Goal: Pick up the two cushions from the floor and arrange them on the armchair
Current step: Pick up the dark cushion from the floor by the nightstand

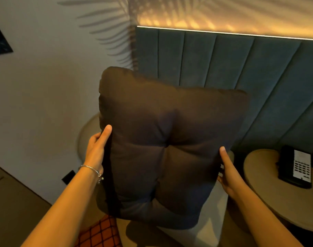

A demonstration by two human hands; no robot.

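A dark brown tufted cushion (166, 143) is held upright in front of me, filling the middle of the view. My left hand (96, 148) grips its left edge, thumb on the front face. My right hand (227, 168) grips its right edge the same way. Behind and below the cushion shows part of a beige armchair (214, 220), its rounded back rim visible at the left and its seat at the bottom. An orange cushion with a dark grid pattern (100, 234) lies at the bottom edge, below my left forearm; whether it rests on the chair or the floor is unclear.
A round beige side table (269, 189) at the right carries a black desk phone (294, 168). A blue padded wall panel (232, 68) stands behind the chair. The white wall at the left has a black socket (68, 176) low down.
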